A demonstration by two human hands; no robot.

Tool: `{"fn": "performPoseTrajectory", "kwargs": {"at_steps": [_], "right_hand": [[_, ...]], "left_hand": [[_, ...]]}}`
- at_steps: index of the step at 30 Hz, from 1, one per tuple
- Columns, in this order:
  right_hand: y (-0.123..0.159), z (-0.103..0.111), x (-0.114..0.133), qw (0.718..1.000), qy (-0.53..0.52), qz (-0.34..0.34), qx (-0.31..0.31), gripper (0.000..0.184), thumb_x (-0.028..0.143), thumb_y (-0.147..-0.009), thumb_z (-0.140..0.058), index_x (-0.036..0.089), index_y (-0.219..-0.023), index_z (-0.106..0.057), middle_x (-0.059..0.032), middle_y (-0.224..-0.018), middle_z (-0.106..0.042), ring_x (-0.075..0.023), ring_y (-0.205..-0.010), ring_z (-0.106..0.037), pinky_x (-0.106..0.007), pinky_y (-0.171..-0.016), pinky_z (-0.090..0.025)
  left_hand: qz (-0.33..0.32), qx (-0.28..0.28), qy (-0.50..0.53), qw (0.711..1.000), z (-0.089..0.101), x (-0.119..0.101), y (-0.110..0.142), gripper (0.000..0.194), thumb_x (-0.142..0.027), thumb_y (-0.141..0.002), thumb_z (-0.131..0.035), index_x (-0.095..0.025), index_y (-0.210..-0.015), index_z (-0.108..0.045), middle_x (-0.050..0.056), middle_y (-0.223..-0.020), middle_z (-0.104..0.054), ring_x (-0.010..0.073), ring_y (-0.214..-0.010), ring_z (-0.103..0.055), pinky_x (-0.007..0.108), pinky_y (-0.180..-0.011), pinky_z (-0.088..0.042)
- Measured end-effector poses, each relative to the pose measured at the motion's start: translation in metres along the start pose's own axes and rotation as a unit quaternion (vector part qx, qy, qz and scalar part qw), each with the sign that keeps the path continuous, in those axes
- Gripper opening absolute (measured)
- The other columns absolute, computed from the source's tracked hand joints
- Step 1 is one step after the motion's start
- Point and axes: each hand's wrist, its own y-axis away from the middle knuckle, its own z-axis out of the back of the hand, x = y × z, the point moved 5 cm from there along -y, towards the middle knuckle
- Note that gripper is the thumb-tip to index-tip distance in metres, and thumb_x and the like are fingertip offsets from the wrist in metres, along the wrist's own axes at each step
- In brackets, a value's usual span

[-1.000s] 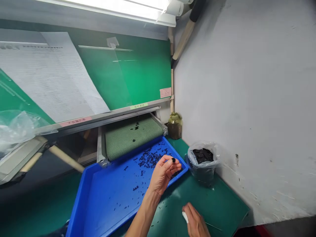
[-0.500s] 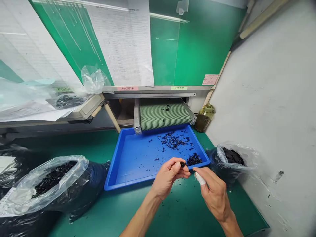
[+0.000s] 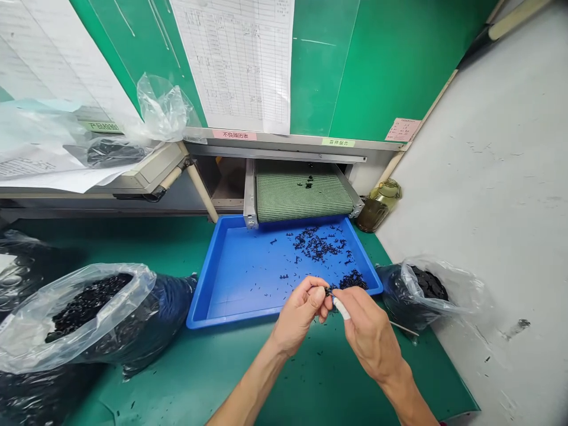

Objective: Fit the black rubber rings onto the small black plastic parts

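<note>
My left hand point(image 3: 302, 305) pinches a small black plastic part point(image 3: 328, 291) between thumb and fingertips, above the front edge of a blue tray point(image 3: 217, 310). My right hand point(image 3: 370, 331) meets it from the right, its closed fingertips on the same part. One finger of that hand has a white wrapping point(image 3: 341, 308). Fingers cover most of the part, so its exact shape is hidden. In the tray, loose black parts point(image 3: 317, 244) lie scattered at the back right, and a denser pile point(image 3: 354, 279) sits in the right front corner.
A green conveyor belt point(image 3: 288, 198) with a few black parts ends over the tray. Open bags of black pieces stand left point(image 3: 146, 319) and right point(image 3: 394, 290). A thin pale stick point(image 3: 403, 328) shows beside my right hand. A yellowish jar point(image 3: 379, 204) stands near the wall.
My right hand has moved left and closed against the part in my left hand; before, the hands were apart. The camera view has shifted slightly. A part near the belt's front end is gone from the belt.
</note>
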Motion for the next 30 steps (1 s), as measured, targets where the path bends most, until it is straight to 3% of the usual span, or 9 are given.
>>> {"fn": "performPoseTrajectory", "kwargs": {"at_steps": [5, 12, 15, 19, 22, 25, 30], "right_hand": [[-0.008, -0.006, 0.001, 0.999, 0.028, 0.008, 0.014, 0.039, 0.000, -0.084, -0.030, 0.016, -0.108, -0.056, -0.0069, -0.084, -0.056, -0.0177, -0.080, -0.056, -0.031, -0.072, -0.048], [-0.011, -0.021, 0.000, 0.998, 0.028, 0.005, 0.060, 0.034, 0.000, -0.083, -0.031, 0.018, -0.094, -0.057, -0.0049, -0.080, -0.054, -0.0175, -0.078, -0.055, -0.029, -0.068, -0.046], [-0.009, -0.039, -0.007, 0.995, -0.025, -0.057, 0.075, 0.032, 0.002, -0.083, -0.031, 0.019, -0.089, -0.058, -0.0035, -0.080, -0.054, -0.0146, -0.071, -0.054, -0.026, -0.065, -0.044], [-0.004, -0.072, -0.032, 0.972, -0.101, -0.201, 0.071, 0.029, 0.010, -0.086, -0.033, 0.020, -0.087, -0.060, -0.0025, -0.078, -0.058, -0.0141, -0.066, -0.054, -0.025, -0.061, -0.043], [-0.007, -0.090, -0.057, 0.958, -0.123, -0.254, 0.058, 0.032, 0.010, -0.084, -0.035, 0.019, -0.098, -0.062, -0.0051, -0.089, -0.065, -0.0168, -0.080, -0.059, -0.027, -0.071, -0.045], [-0.027, -0.107, -0.078, 0.963, -0.083, -0.229, 0.115, 0.037, 0.007, -0.083, -0.034, 0.017, -0.106, -0.061, -0.0075, -0.096, -0.064, -0.0177, -0.086, -0.059, -0.029, -0.077, -0.044], [-0.085, -0.151, -0.105, 0.962, -0.033, -0.179, 0.205, 0.036, 0.002, -0.077, -0.040, 0.017, -0.100, -0.064, -0.0080, -0.091, -0.062, -0.0168, -0.080, -0.057, -0.027, -0.070, -0.039]], "left_hand": [[0.001, -0.005, -0.023, 1.000, 0.005, 0.000, -0.004, 0.027, -0.042, -0.082, -0.061, -0.019, -0.094, -0.056, 0.001, -0.072, -0.060, 0.0097, -0.058, -0.049, 0.023, -0.057, -0.037], [-0.009, -0.033, -0.126, 0.991, 0.022, 0.006, -0.013, 0.027, -0.045, -0.082, -0.058, -0.018, -0.080, -0.053, 0.000, -0.067, -0.058, 0.0094, -0.056, -0.046, 0.022, -0.051, -0.035], [-0.019, -0.048, -0.134, 0.990, 0.030, 0.015, -0.018, 0.026, -0.044, -0.084, -0.057, -0.018, -0.081, -0.052, 0.000, -0.068, -0.058, 0.0091, -0.056, -0.046, 0.021, -0.051, -0.036], [-0.045, -0.082, -0.132, 0.987, 0.036, 0.027, -0.025, 0.025, -0.042, -0.085, -0.056, -0.018, -0.082, -0.052, -0.001, -0.067, -0.057, 0.0089, -0.055, -0.047, 0.021, -0.050, -0.036], [-0.056, -0.104, -0.094, 0.989, 0.044, 0.032, -0.030, 0.024, -0.041, -0.086, -0.055, -0.018, -0.084, -0.052, 0.000, -0.068, -0.058, 0.0093, -0.055, -0.049, 0.022, -0.052, -0.040], [-0.030, -0.131, 0.002, 0.991, 0.059, 0.033, -0.035, 0.024, -0.040, -0.084, -0.058, -0.017, -0.090, -0.055, 0.000, -0.071, -0.059, 0.0097, -0.057, -0.051, 0.023, -0.054, -0.042], [0.020, -0.164, 0.154, 0.974, 0.082, 0.031, -0.036, 0.018, -0.028, -0.077, -0.068, -0.014, -0.085, -0.060, 0.005, -0.083, -0.063, 0.0104, -0.068, -0.057, 0.022, -0.061, -0.046]]}}
